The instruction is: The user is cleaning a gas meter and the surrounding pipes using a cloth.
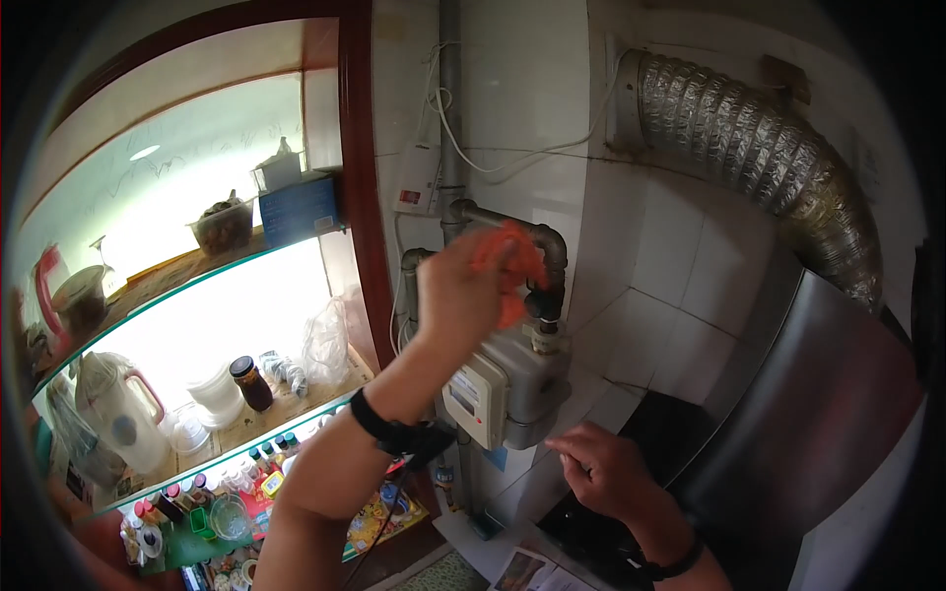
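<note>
My left hand (pixel 458 288), raised at mid-view, grips a bunched orange cloth (pixel 511 273). The cloth lies in front of the bent metal gas pipe (pixel 554 251); whether it touches the pipe I cannot tell. Below it hangs a grey gas meter (pixel 538 391) with a pale counter box (pixel 477 395) on its front. To the lower right of the meter is my right hand (pixel 607 469), its fingers curled and nothing visible in them. A black strap with a small device (pixel 403 432) circles my left wrist, and a dark band (pixel 678 561) my right.
A lit cabinet at left has glass shelves with a plastic pitcher (pixel 122 414), a dark jar (pixel 251 384), a blue box (pixel 299 210) and several small bottles. A foil duct (pixel 746 140) bends down to a dark range hood (pixel 798 428). A white cable (pixel 510 168) crosses the tiled wall.
</note>
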### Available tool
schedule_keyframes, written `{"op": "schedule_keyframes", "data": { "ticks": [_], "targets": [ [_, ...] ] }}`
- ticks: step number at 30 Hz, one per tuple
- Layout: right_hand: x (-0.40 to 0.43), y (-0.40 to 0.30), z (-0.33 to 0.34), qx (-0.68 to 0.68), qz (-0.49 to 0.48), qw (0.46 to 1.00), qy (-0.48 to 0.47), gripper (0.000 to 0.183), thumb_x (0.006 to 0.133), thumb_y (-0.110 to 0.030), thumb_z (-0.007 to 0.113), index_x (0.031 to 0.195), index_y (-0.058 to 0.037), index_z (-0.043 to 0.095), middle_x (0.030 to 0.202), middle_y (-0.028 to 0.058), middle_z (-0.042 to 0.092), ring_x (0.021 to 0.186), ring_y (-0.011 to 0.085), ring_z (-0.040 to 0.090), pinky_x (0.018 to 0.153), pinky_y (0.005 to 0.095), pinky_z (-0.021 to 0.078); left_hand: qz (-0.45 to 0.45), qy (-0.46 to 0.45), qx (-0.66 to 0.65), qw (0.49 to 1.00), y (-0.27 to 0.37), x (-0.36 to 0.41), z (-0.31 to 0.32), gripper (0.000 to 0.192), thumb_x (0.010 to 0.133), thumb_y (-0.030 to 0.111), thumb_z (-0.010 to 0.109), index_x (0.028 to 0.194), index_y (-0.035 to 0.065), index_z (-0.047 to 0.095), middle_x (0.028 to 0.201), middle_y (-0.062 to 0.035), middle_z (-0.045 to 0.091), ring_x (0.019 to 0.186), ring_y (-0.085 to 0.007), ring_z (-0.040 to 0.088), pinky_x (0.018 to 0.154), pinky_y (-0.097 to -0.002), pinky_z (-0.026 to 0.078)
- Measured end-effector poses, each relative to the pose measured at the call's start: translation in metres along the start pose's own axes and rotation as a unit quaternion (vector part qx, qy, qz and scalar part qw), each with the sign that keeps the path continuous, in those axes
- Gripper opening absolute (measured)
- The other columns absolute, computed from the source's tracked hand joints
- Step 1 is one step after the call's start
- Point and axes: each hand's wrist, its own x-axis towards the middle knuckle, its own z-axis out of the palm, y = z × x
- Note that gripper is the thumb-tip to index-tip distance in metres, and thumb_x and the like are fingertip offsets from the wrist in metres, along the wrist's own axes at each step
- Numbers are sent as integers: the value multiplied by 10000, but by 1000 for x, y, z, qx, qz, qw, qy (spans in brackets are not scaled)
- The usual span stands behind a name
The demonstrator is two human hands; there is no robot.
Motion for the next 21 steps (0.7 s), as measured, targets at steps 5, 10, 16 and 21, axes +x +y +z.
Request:
{"op": "schedule_keyframes", "data": {
  "ticks": [5,10,16,21],
  "targets": [
    [-26,-1,-15,-40,19,998,-33,229,934,-40,739,1145,-92,812,960,76,755,784,307,754,674,397,610,-24,77,26,996,-58,39,-64,252,1145,213,646,1232,11,770,891,-109,775,748,-156,731,647,-306,593],
    [-36,-12,-9,-17,22,996,-90,253,903,-50,756,1143,-98,823,933,58,757,754,283,753,648,391,608,83,-31,259,962,-129,60,-103,239,1139,224,636,1235,52,773,952,-145,774,817,-256,779,754,-389,617],
    [-43,-21,-8,-6,37,995,-96,278,883,-15,736,1128,-86,847,880,61,775,745,253,762,647,362,613,139,12,298,944,-126,43,-86,226,1106,159,641,1254,74,788,960,-193,790,943,-429,780,830,-442,612],
    [-42,-21,-4,8,35,995,-92,282,879,-18,745,1128,-96,851,880,62,779,742,264,762,637,358,615,92,123,319,935,-144,35,-72,243,1054,110,674,1261,95,800,945,-203,787,907,-428,782,804,-441,611]
  ]
}}
